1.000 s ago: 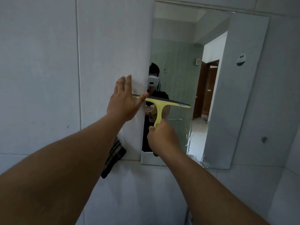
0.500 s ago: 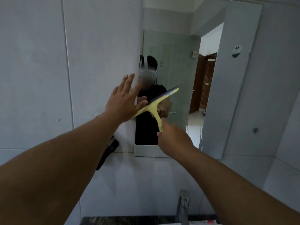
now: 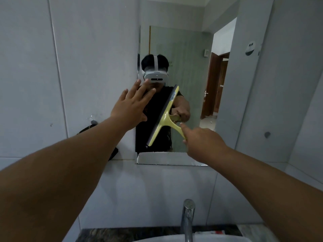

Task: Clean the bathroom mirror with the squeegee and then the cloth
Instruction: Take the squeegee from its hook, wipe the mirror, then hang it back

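Whereas a second ago the squeegee (image 3: 165, 117) lay level on the mirror (image 3: 188, 67), it is now swung steeply upright, gripped by the right hand (image 3: 201, 138), left hand (image 3: 132, 105) spread open beside it, suggesting a sideways stroke.

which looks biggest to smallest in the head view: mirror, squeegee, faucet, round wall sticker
1. mirror
2. squeegee, held in the right hand
3. faucet, cut off by the frame's lower edge and nearest the camera, so its rank against the squeegee is unsure
4. round wall sticker
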